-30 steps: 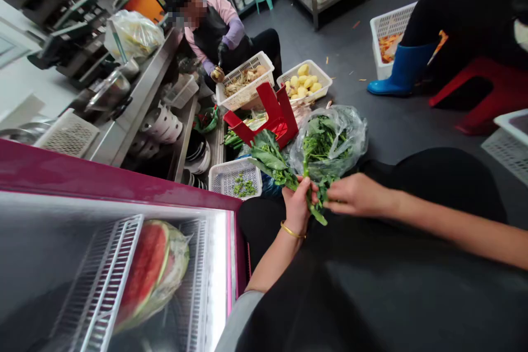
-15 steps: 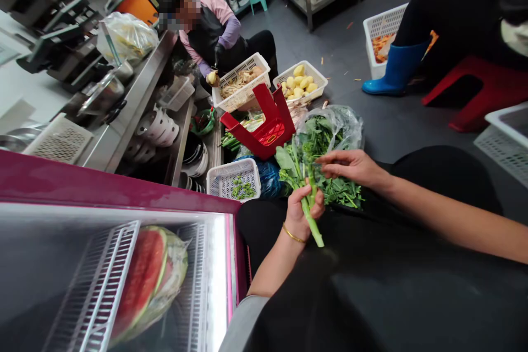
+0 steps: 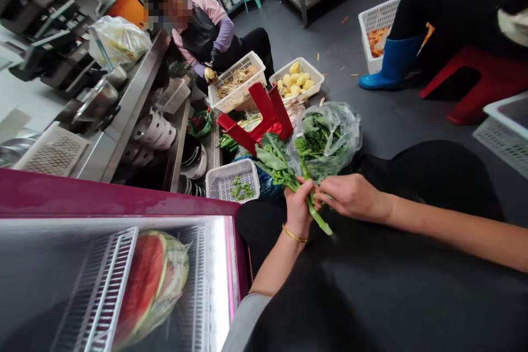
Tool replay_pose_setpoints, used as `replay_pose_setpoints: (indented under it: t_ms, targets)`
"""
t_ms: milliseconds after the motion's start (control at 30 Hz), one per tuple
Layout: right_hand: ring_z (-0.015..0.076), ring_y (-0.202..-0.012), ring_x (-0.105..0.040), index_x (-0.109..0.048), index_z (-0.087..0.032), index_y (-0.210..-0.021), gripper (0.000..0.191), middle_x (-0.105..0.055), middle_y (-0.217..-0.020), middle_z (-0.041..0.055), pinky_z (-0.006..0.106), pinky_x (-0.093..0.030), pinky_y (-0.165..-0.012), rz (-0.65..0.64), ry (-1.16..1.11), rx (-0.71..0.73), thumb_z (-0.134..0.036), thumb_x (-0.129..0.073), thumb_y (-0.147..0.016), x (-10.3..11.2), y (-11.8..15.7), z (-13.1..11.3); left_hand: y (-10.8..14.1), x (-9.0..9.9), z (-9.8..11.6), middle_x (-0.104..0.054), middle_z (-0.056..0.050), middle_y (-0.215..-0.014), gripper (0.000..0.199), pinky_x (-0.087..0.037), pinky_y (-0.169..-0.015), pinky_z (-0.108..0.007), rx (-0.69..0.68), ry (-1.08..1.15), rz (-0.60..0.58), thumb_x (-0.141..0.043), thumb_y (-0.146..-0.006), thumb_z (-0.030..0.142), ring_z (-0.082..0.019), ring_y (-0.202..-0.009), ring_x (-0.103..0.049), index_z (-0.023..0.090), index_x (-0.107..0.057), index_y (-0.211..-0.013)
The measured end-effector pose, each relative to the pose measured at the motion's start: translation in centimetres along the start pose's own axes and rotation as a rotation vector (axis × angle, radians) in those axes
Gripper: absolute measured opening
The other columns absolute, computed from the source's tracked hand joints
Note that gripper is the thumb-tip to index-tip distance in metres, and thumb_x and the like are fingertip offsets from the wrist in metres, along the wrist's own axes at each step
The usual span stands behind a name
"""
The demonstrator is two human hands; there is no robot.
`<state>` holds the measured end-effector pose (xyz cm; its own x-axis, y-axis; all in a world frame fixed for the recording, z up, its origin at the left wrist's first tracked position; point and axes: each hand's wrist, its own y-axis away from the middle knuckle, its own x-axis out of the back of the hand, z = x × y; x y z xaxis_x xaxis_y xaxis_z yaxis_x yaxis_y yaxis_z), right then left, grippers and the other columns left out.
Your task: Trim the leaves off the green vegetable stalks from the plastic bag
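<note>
My left hand [image 3: 299, 202] is wrapped round a thick-stemmed leafy green vegetable [image 3: 275, 162]. Its leaves and buds point up and away from me, and the pale cut stem end sticks out below the fist. From the right, my right hand [image 3: 355, 196] is closed in a pinch at the side of the stem, just beside the left fingers. Exactly which part lies between the right fingertips is partly hidden. Beyond both hands stands an open clear plastic bag [image 3: 348, 146] full of the same kind of greens.
A white basket [image 3: 214, 195] with small green pieces sits left, near an upturned red stool [image 3: 264, 107]. Potatoes fill a basket [image 3: 317, 74] behind. One person [image 3: 210, 27] sits at the back; another person's blue boot [image 3: 390, 63] is right. An open fridge [image 3: 216, 286] stands at lower left.
My right hand has come down and left from above the greens and closed at the stem. The vegetable has tipped further left in my left hand.
</note>
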<state>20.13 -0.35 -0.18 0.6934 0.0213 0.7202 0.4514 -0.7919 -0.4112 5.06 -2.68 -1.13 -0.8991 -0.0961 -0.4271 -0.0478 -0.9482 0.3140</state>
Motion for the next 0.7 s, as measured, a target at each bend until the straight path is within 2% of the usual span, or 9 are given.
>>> replay_pose_setpoints:
  t_ms: [100, 167, 267, 333, 400, 467, 533, 633, 700]
  targets:
    - [0.0115, -0.048, -0.048, -0.057, -0.018, -0.069, 0.038, -0.055, -0.054, -0.0002, 0.024, -0.031, -0.048, -0.095, -0.151, -0.229, -0.054, -0.056, -0.084, 1.0, -0.7, 0.6, -0.1, 0.0, -0.4, -0.056, 0.002, -0.052, 0.025, -0.034, -0.036, -0.019, -0.117, -0.184, 0.053, -0.069, -0.074, 0.035, -0.007, -0.035, -0.046, 0.016, -0.054, -0.069]
    - [0.011, -0.047, -0.047, -0.054, -0.018, -0.065, 0.042, -0.053, -0.052, -0.0016, 0.024, -0.032, -0.047, -0.047, -0.308, -0.374, -0.058, -0.058, -0.08, 1.5, -2.2, 1.3, -0.1, 0.1, -0.8, -0.057, 0.001, -0.052, 0.028, -0.036, -0.037, -0.02, -0.15, -0.284, 0.07, -0.07, -0.074, 0.038, -0.008, -0.036, -0.047, 0.015, -0.054, -0.068]
    - [0.0105, -0.047, -0.047, -0.048, -0.019, -0.059, 0.043, -0.053, -0.05, -0.0018, 0.024, -0.036, -0.047, 0.043, -0.581, -0.415, -0.054, -0.055, -0.084, 1.1, -3.8, 1.9, 0.1, 0.2, -0.9, -0.058, 0.001, -0.053, 0.028, -0.036, -0.037, -0.02, -0.145, -0.281, 0.049, -0.07, -0.074, 0.038, -0.008, -0.036, -0.047, 0.016, -0.053, -0.071]
    - [0.0108, -0.049, -0.049, -0.05, -0.019, -0.062, 0.039, -0.055, -0.053, -0.0014, 0.025, -0.04, -0.05, 0.113, -0.684, -0.365, -0.049, -0.055, -0.085, 0.3, -3.6, 2.1, 0.2, 0.5, -0.6, -0.058, 0.002, -0.054, 0.027, -0.033, -0.034, -0.019, -0.051, -0.174, -0.026, -0.069, -0.073, 0.037, -0.008, -0.034, -0.046, 0.016, -0.052, -0.076]
    - [0.0112, -0.052, -0.051, -0.055, -0.018, -0.065, 0.034, -0.057, -0.056, -0.0006, 0.025, -0.043, -0.053, 0.137, -0.672, -0.314, -0.046, -0.056, -0.085, -0.4, -2.5, 2.6, 0.2, 0.8, -0.1, -0.056, 0.002, -0.052, 0.027, -0.028, -0.031, -0.018, 0.107, -0.031, -0.141, -0.068, -0.071, 0.037, -0.007, -0.031, -0.042, 0.017, -0.05, -0.075]
    - [0.0126, -0.058, -0.056, -0.062, -0.017, -0.07, 0.031, -0.062, -0.062, 0.0011, 0.026, -0.046, -0.059, 0.041, -0.629, -0.272, -0.044, -0.058, -0.084, -0.9, -1.2, 3.2, 0.1, 1.0, 0.4, -0.051, 0.003, -0.048, 0.028, -0.023, -0.03, -0.018, 0.252, 0.107, -0.269, -0.065, -0.07, 0.039, -0.005, -0.028, -0.036, 0.016, -0.049, -0.07]
    - [0.0167, -0.075, -0.063, -0.069, -0.018, -0.084, 0.029, -0.069, -0.081, 0.0046, 0.029, -0.05, -0.071, -0.087, -0.637, -0.257, -0.045, -0.066, -0.078, -1.0, -0.2, 3.7, -0.1, 1.0, 0.6, -0.049, 0.003, -0.047, 0.029, -0.022, -0.03, -0.018, 0.327, 0.176, -0.365, -0.064, -0.069, 0.04, -0.004, -0.027, -0.033, 0.015, -0.049, -0.067]
    - [0.0243, -0.098, -0.063, -0.071, -0.02, -0.101, 0.043, -0.069, -0.107, 0.0074, 0.038, -0.05, -0.087, -0.122, -0.732, -0.339, -0.048, -0.074, -0.069, 0.0, 0.5, 4.1, -0.8, 0.3, 0.3, -0.059, -0.002, -0.054, 0.029, -0.027, -0.032, -0.019, 0.349, 0.059, -0.414, -0.066, -0.07, 0.038, -0.008, -0.032, -0.045, 0.013, -0.055, -0.076]
    - [0.0246, -0.092, -0.064, -0.074, -0.02, -0.093, 0.039, -0.071, -0.099, 0.0085, 0.041, -0.051, -0.084, -0.016, -0.785, -0.473, -0.049, -0.074, -0.068, 1.9, 1.0, 4.8, -1.3, -0.2, 0.1, -0.067, -0.008, -0.067, 0.035, -0.035, -0.036, -0.019, 0.343, -0.053, -0.394, -0.069, -0.07, 0.04, -0.013, -0.044, -0.057, 0.012, -0.056, -0.085]
